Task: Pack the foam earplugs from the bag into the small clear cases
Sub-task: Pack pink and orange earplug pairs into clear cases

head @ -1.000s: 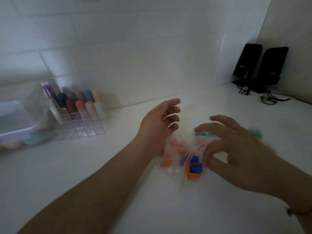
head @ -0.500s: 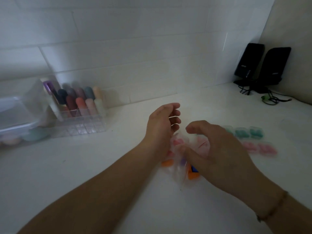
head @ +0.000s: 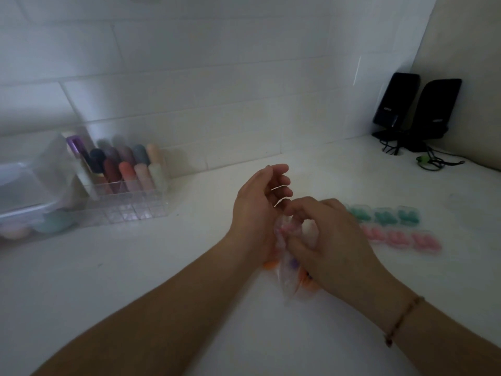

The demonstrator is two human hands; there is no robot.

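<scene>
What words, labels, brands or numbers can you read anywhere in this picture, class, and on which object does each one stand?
No text can be read.
Left black speaker: a small pale logo, too blurred to read.
Right black speaker: a similar small logo, also too blurred to read.
Bag of earplugs, small clear cases, clear organiser: no visible print.

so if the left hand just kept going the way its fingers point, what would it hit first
Probably the white tiled wall. The left hand has its fingers aimed up and away over bare counter, with nothing visible between. Depth is hard to judge here.
</scene>
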